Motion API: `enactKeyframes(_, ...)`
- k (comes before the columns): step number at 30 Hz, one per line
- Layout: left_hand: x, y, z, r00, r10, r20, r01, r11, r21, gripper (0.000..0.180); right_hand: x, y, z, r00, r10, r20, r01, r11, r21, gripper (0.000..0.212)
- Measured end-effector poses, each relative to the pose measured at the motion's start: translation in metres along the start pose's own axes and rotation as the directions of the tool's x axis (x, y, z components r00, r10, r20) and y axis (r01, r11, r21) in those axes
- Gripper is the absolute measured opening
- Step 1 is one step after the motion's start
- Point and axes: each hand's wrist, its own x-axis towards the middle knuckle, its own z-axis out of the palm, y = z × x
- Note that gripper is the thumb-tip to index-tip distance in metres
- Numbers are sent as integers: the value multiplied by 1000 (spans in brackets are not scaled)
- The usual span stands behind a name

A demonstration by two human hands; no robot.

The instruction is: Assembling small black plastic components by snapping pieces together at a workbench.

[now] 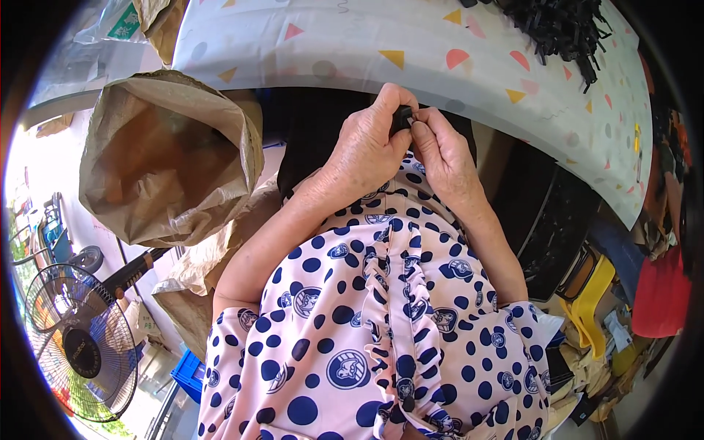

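My left hand (370,139) is closed round a small black piece (401,119), held in front of my chest near the table's edge. With thumb and forefinger, my right hand (444,154) pinches at the right end of that same piece, where a tiny light spot shows. The fingers hide most of the piece, so its exact kind cannot be made out. A tangled heap of thin black pieces (561,29) lies on the table at the far right, apart from both hands.
A patterned white cloth covers the table (330,48) ahead. To my left gapes a large brown paper sack (246,125); a standing fan (82,352) is lower left, near a blue crate (189,375). At right are a yellow strip-like thing (598,301) and red cloth (660,293).
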Motion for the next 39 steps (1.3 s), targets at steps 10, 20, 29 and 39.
enactKeyframes(10, 3, 5, 1, 993, 81, -89, -56, 967, 248, 29, 7, 16, 9, 994, -59, -93, 61, 998, 21, 15)
enactKeyframes(20, 4, 13, -20, 943, -290, 162, 281, 435, -855, 22, 9, 24, -2, 998, 33, -51, -19, 966, 258, 26)
enactKeyframes(29, -3, 1, -13, 901, -197, 386, 433, 443, -785, 40, 11, 27, -9, 993, 115, -8, -83, 763, 641, 21)
enactKeyframes(39, 0, 2, -11, 911, -117, 395, 336, 764, -550, 36, 14, 33, -24, 980, 128, 153, -192, 815, 547, 33)
